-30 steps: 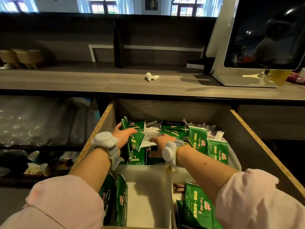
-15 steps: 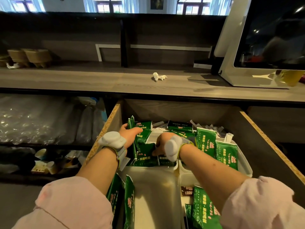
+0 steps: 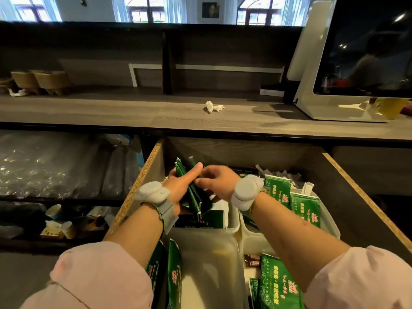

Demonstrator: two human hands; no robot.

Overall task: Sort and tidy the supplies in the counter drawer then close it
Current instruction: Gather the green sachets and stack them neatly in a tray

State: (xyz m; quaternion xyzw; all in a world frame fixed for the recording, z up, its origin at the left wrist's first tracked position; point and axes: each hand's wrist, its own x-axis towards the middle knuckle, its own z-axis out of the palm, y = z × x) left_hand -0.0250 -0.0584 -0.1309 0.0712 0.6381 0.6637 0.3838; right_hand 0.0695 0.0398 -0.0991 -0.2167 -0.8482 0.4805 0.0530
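Note:
The wooden counter drawer (image 3: 347, 186) stands pulled out below me, filled with white plastic bins (image 3: 214, 259) and green sachet packets. My left hand (image 3: 185, 186) and my right hand (image 3: 217, 181) meet at the drawer's back left, both closed around a bunch of green packets (image 3: 196, 197) held upright on edge. More green packets (image 3: 289, 197) stand in the right bin. Others lie near my right elbow (image 3: 276, 284) and lean at the near left (image 3: 174, 273). A small brown sachet (image 3: 252, 260) lies in the near right bin.
The countertop (image 3: 111, 114) above the drawer carries a crumpled white tissue (image 3: 214, 107) and a white-framed screen (image 3: 361, 63) at the right. Left of the drawer, open shelves hold plastic-wrapped stock (image 3: 55, 166) and small paper cups (image 3: 60, 221).
Both hands have gathered the loose packets at the drawer's back left and turned them upright into one bunch. The view has also tilted and shifted slightly.

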